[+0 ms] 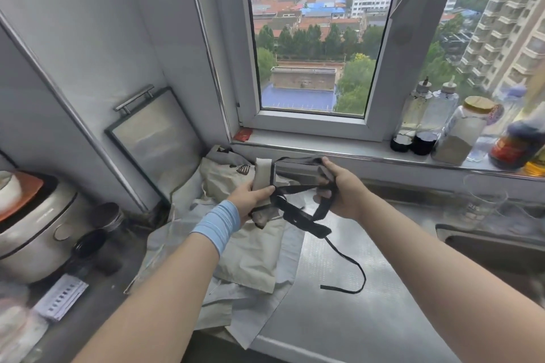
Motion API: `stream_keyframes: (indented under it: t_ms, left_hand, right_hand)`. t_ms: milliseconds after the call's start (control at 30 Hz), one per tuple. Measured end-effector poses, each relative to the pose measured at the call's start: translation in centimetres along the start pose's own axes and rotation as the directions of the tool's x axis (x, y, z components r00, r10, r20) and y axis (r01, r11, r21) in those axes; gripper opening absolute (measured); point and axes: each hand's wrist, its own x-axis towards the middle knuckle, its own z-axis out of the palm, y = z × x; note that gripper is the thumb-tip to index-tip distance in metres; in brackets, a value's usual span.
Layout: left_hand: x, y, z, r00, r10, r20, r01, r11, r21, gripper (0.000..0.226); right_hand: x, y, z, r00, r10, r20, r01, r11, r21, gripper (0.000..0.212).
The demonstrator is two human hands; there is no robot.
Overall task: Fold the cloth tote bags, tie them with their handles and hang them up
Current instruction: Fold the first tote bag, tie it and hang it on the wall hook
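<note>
A folded grey tote bag (295,171) with black trim is held up above the steel counter between both hands. My left hand (250,197), with a blue wristband, grips the bag's pale left end. My right hand (343,190) grips the right end together with the black handle strap (303,219), which loops down and trails as a thin black strip (358,271) onto the counter. Below them lie several flat beige and grey tote bags (250,256) in a loose pile.
A rice cooker (35,233) and a dark cup (107,216) stand at the left. A cutting board (153,138) leans on the wall. Bottles and jars (460,132) line the window sill. A sink (495,250) and a glass (483,197) are at the right.
</note>
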Motion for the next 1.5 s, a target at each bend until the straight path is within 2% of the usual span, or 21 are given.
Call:
stream_keyframes:
  t_ms: [67,133,233,367,433,500,567,700,800,933,1067,1200,1367,1433,1500]
  left_hand:
    - [0.8,0.3,-0.2,1.0,-0.02,0.011,0.021,0.999,-0.043,0.026]
    - [1.6,0.7,-0.4,0.997,-0.041,0.07,0.043,0.999,-0.033,0.018]
    - [2.5,0.9,-0.3,0.986,-0.082,0.146,0.076,0.996,0.046,0.012]
    - [4.0,0.4,0.3,0.984,-0.101,0.144,0.099,0.995,0.021,0.022]
    - [4.4,0.1,0.8,0.985,-0.103,0.136,0.102,0.995,0.016,0.023]
    - [4.7,-0.1,1.2,0.99,-0.116,0.083,0.11,0.991,0.075,0.018]
    - [5.0,-0.2,1.1,0.99,-0.136,0.033,0.132,0.985,0.11,0.014]
    - [5.7,-0.7,1.0,0.984,-0.179,-0.011,0.178,0.964,0.196,0.026]
    - [5.6,-0.7,2.1,0.977,-0.213,0.024,0.202,0.953,0.227,0.025]
    - [4.6,0.0,3.5,0.961,-0.223,0.16,0.212,0.974,0.084,0.016]
    - [3.2,0.5,3.3,0.941,-0.234,0.245,0.227,0.972,0.056,0.016]
    - [1.8,0.5,2.6,0.931,-0.243,0.274,0.216,0.968,0.127,0.013]
    - [1.3,0.5,2.5,0.928,-0.217,0.304,0.208,0.976,0.061,0.02]
    - [1.0,0.7,2.5,0.923,-0.196,0.33,0.193,0.98,0.043,0.018]
    - [0.8,0.8,2.6,0.909,-0.197,0.368,0.204,0.979,0.02,0.023]
  right_hand:
    - [1.0,0.4,-1.1,1.0,0.01,-0.024,-0.015,0.973,-0.23,0.036]
    - [2.4,0.6,-2.4,0.986,-0.045,-0.16,-0.025,0.911,-0.411,0.033]
    - [4.2,0.9,-4.3,0.941,-0.133,-0.31,-0.037,0.873,-0.487,0.026]
    - [4.9,1.4,-5.9,0.917,-0.16,-0.366,-0.106,0.786,-0.61,0.026]
    - [4.8,1.5,-6.5,0.919,-0.081,-0.386,-0.15,0.833,-0.532,0.031]
    - [4.9,1.4,-7.3,0.946,0.042,-0.321,-0.137,0.951,-0.277,0.039]
    - [4.9,1.2,-7.7,0.973,0.079,-0.216,-0.103,0.989,-0.102,0.035]
    - [4.8,1.1,-6.2,0.996,0.089,0.007,-0.089,0.996,-0.017,0.023]
    - [5.3,1.2,-3.7,0.998,0.059,0.006,-0.059,0.994,-0.093,0.03]
    - [5.4,2.6,-1.1,0.981,-0.133,-0.141,0.053,0.884,-0.465,0.027]
    - [5.9,3.5,-0.8,0.956,-0.176,-0.234,0.044,0.876,-0.48,0.022]
    - [6.1,3.9,-0.5,0.926,-0.256,-0.279,0.026,0.777,-0.629,0.024]
    - [6.1,4.2,0.2,0.926,-0.208,-0.315,-0.043,0.771,-0.635,0.027]
    - [5.9,4.1,0.2,0.94,-0.165,-0.298,-0.04,0.816,-0.577,0.028]
    - [5.8,4.0,0.3,0.958,-0.129,-0.255,-0.045,0.812,-0.582,0.028]
